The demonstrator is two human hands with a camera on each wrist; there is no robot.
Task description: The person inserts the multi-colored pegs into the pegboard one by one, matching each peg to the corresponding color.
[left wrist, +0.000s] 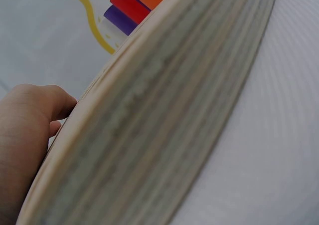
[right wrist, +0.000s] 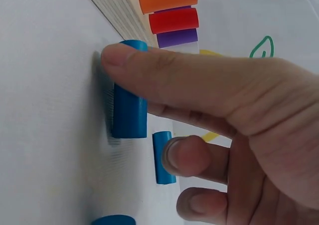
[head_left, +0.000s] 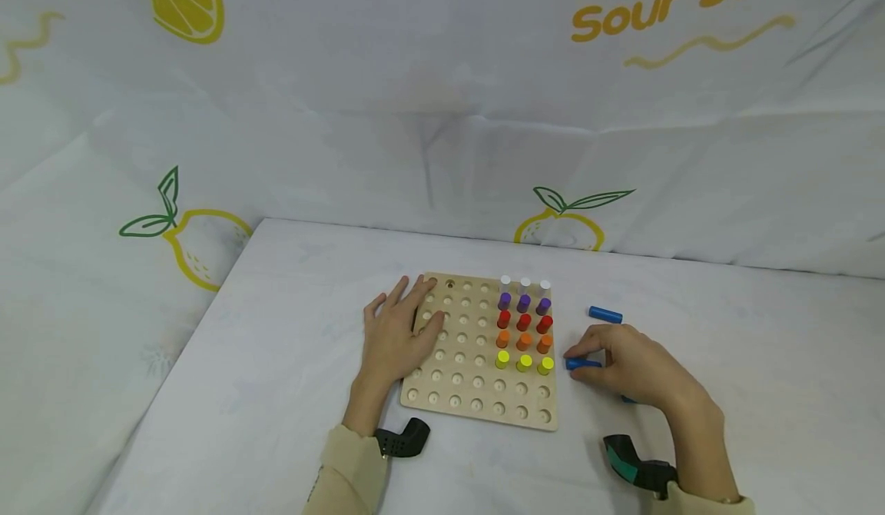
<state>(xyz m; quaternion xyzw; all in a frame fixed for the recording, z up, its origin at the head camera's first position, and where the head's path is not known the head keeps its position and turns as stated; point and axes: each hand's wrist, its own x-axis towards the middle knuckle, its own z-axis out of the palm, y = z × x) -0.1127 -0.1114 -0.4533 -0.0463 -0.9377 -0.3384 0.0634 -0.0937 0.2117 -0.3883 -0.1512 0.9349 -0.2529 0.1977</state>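
My left hand (head_left: 396, 340) rests on the left edge of a square wooden pegboard (head_left: 477, 406), fingers spread, thumb lying over the holes. Three pegs of each colour stand upright at the board's right side: white pegs (head_left: 525, 285) at the back, then purple pegs (head_left: 524, 303), red pegs (head_left: 524, 322), orange pegs (head_left: 524, 342) and yellow pegs (head_left: 525, 363). Just right of the board, my right hand (head_left: 632, 365) pinches a blue peg (right wrist: 130, 116) between thumb and fingers, low over the table. In the left wrist view, the board's layered side hides most of the left hand.
Another blue peg (head_left: 605, 314) lies on the white-covered table (head_left: 263, 392), behind the right hand. A third blue peg (right wrist: 113, 220) shows only partly, close to the wrist. A white cloth with lemon prints (head_left: 442, 154) hangs behind the table.
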